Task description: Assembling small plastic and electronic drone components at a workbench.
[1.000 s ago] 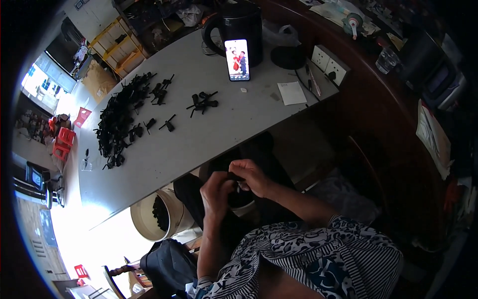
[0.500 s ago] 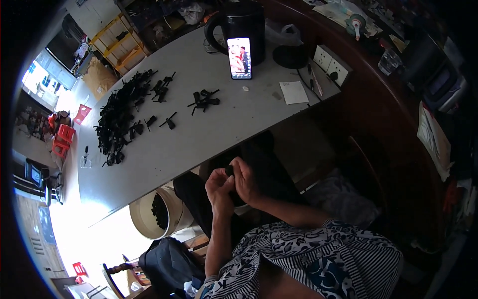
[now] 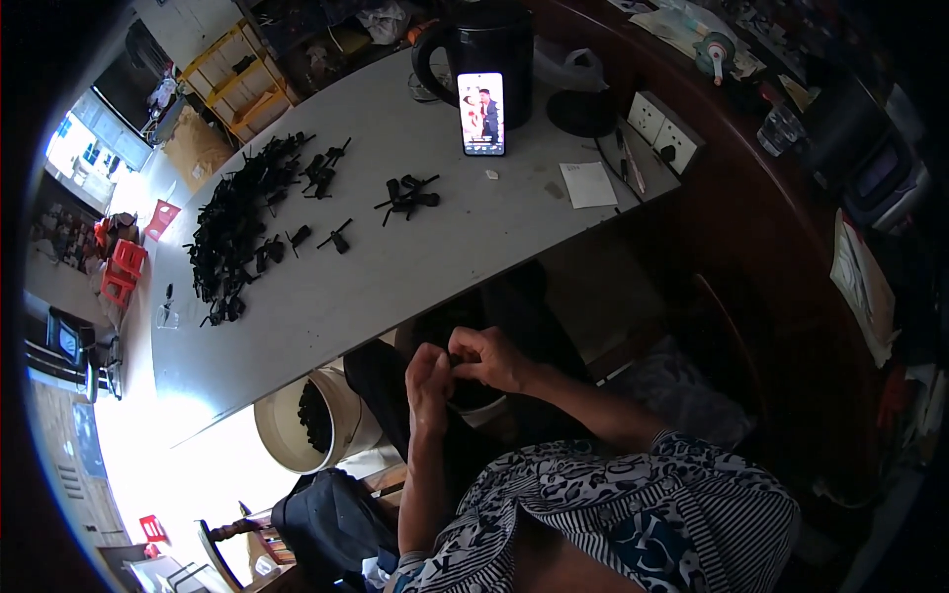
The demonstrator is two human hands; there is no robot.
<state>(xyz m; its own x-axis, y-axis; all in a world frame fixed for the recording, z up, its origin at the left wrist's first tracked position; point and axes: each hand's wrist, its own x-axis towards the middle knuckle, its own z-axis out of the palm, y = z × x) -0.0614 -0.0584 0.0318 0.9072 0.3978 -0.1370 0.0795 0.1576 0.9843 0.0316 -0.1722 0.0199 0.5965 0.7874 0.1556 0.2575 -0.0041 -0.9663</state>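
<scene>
Daylight from the left burns out the floor (image 3: 213, 460) and glares on the table (image 3: 395, 282), while the right side lies in shadow. The phone (image 3: 481, 114) glows; edges bend toward a black rim. Between left hand (image 3: 429, 381) and right hand (image 3: 491, 359), detail is lost in gloom.

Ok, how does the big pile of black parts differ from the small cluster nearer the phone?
The big pile holds many parts; the small cluster only a few. The big pile is a long curved heap toward the left of the table; the small cluster lies apart from it, nearer the phone. Both are black, with thin prongs sticking out.
</scene>
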